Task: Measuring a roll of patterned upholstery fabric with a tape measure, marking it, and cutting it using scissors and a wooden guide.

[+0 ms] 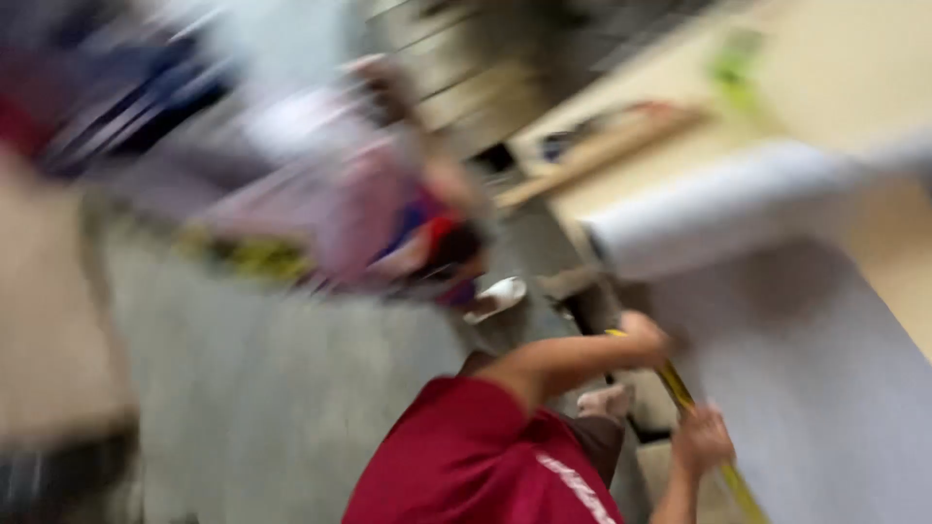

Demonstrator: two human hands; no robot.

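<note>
The view is heavily blurred by motion. Neither of my hands shows in it. A person in a red shirt (476, 456) crouches at the bottom centre with both hands on a yellow measuring tape (680, 388). One of their hands (646, 340) holds the tape's upper end and the other hand (701, 442) holds it lower down. The tape runs along the left edge of a grey sheet (815, 388), which unrolls from a pale roll (718, 209) on the right.
Another person in lilac clothing (340, 204) sits or bends at the upper middle, blurred. A white sandal (497, 294) lies on the grey floor (272, 388). A wooden stick (602, 150) and a beige surface (835, 68) lie at the upper right.
</note>
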